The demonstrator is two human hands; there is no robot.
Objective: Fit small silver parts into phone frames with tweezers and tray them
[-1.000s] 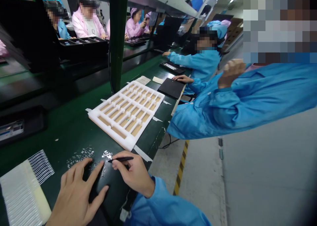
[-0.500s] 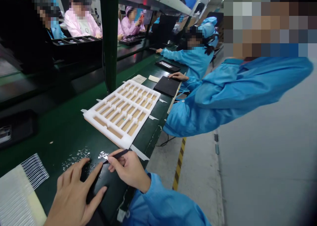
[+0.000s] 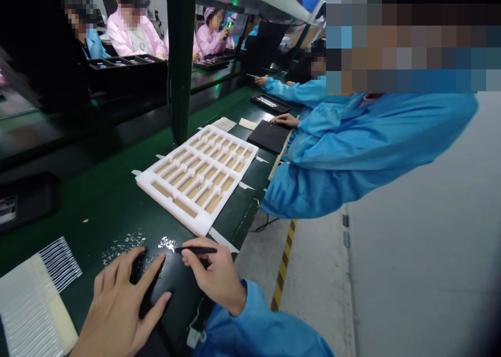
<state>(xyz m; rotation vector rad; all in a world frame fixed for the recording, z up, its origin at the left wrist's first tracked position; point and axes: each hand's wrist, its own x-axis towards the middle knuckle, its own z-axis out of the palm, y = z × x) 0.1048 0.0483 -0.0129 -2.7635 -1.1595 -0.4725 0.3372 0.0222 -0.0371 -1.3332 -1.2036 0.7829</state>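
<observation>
My left hand (image 3: 121, 299) lies on the dark green bench with its fingers spread, the fingertips among small shiny pieces (image 3: 125, 244) scattered there. Held like a pen in my right hand (image 3: 217, 273) are black tweezers (image 3: 199, 250), their tip at the edge of a denser heap of silvery bits (image 3: 167, 244). Whether the tip grips a bit is too small to tell. Beyond my hands lies a white foam tray (image 3: 201, 224) with rows of slots on a brown base; a tiny green spot shows in one slot. To the left is a pale sheet (image 3: 43, 299) with a striped strip (image 3: 60, 263).
A green post (image 3: 180, 64) rises behind the tray. A co-worker in a blue sleeve (image 3: 332, 153) leans in at the right, one hand on a black flat pad (image 3: 269, 136). A phone (image 3: 8, 210) lies at far left. Others sit across the bench.
My right hand has moved slightly right, drawing the tweezers' tip from beside my left index finger to the silvery heap. My left hand stays spread. The view has shifted a little.
</observation>
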